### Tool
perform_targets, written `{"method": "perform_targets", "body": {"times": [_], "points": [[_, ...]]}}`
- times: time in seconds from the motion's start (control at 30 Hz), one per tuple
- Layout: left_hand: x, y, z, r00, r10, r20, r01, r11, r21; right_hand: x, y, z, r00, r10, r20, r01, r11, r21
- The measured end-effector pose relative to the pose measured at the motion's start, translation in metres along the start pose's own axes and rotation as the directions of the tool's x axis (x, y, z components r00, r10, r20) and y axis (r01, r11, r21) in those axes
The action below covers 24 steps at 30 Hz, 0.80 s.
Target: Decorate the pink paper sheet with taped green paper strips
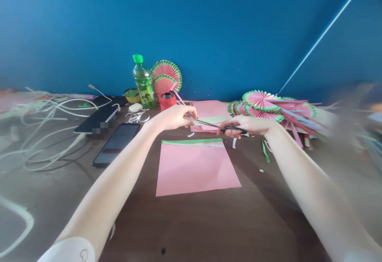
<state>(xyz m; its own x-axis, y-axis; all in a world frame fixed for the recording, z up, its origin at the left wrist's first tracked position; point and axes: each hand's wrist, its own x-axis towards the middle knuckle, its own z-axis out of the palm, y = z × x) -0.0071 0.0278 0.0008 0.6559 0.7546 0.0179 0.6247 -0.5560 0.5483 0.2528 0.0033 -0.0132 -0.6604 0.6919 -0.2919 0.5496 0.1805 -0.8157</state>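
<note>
My right hand (247, 126) is closed around the black handles of a pair of scissors (209, 124), whose blades point left. My left hand (176, 116) pinches something small at the blade tips, too small to name. Both hands hover above the brown table, just beyond a pink paper sheet (195, 170) that has a green strip (192, 141) and a white strip along its far edge. More pink and pale green paper (209, 112) lies behind the hands.
A pile of pink-and-green pleated paper fans (268, 104) lies at the right. Two fans (165, 77), a green bottle (143, 81) and a red cup (167, 100) stand by the blue wall. Two phones (116, 144) and white cables (44, 134) lie on the left. Paper scraps dot the table.
</note>
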Motion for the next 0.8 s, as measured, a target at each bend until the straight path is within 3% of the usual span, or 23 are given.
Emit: {"method": "perform_targets", "body": {"times": [0.8], "points": [[0.0012, 0.0012, 0.0007, 1.0, 0.011, -0.021, -0.011, 1.0, 0.013, -0.001, -0.0015, 0.0, 1.0, -0.002, -0.029, 0.002, 1.0, 0.005]]}}
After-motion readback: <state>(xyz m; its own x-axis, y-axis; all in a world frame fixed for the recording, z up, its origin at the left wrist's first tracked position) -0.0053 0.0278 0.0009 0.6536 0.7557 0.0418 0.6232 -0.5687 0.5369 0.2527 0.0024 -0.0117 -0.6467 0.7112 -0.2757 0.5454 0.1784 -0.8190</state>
